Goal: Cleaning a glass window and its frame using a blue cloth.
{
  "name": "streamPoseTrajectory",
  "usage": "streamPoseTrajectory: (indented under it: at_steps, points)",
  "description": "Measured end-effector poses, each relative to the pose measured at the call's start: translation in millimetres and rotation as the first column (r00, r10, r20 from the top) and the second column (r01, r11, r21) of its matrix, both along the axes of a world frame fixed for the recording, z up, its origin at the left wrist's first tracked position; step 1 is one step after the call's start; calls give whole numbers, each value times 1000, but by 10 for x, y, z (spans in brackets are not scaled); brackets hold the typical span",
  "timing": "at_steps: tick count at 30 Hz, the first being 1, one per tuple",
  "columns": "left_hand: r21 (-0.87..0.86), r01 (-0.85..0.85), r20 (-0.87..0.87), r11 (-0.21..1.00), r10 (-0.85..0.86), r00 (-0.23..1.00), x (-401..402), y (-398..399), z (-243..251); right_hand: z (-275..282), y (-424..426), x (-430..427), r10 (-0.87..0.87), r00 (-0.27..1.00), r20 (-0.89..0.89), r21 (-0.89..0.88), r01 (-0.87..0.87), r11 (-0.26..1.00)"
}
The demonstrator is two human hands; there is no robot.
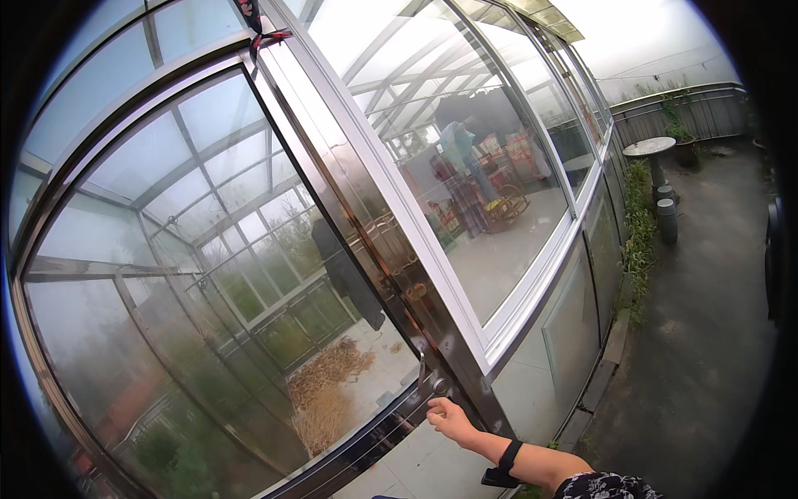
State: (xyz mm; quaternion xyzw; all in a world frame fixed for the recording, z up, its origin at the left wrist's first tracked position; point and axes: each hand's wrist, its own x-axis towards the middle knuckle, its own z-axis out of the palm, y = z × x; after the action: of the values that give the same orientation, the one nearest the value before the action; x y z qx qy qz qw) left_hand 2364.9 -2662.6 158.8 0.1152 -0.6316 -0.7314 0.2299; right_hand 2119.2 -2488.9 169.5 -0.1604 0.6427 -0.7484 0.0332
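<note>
My right hand (450, 421), with a black band (510, 455) on the wrist, is just below the round lock (439, 385) of a metal-framed glass door. Its fingers are partly curled, and nothing shows in them. Beside the lock, a slim metal door handle (422, 370) stands on the frame. Whether the fingertips touch the door frame (380, 430) is hard to tell. The door's glass pane (206, 249) fills the left of the view, with dry straw-like stalks (330, 393) lying on the floor behind it. My left hand is out of view.
A sliding glass window (486, 206) adjoins the door; hanging clothes and a rocking chair show through it. Along the wall grow weeds (639, 237). To the right is paved ground (686, 349) with a round stone table (649, 147) and stools (667, 221). A railing (698, 112) runs behind.
</note>
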Motion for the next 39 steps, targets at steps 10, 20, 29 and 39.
streamPoseTrajectory:
  at_steps: [10, 20, 29, 39]
  points:
    - [28, 395, -120, 918, -389, 913, -291, 517, 417, -132, 355, 1302, 423, 894, -149, 174, -398, 901]
    - [-288, 359, -23, 888, -381, 924, -517, 821, 777, 654, 1684, 883, 161, 961, 225, -617, 12, 787]
    - [-564, 442, 294, 698, -331, 897, -1022, 2097, 381, 349, 3333, 221, 175, 908, 380, -737, 183, 650]
    - [0, 299, 288, 954, -286, 914, -1533, 2695, 27, -21, 4018, -361, 205, 874, 440, -743, 226, 630]
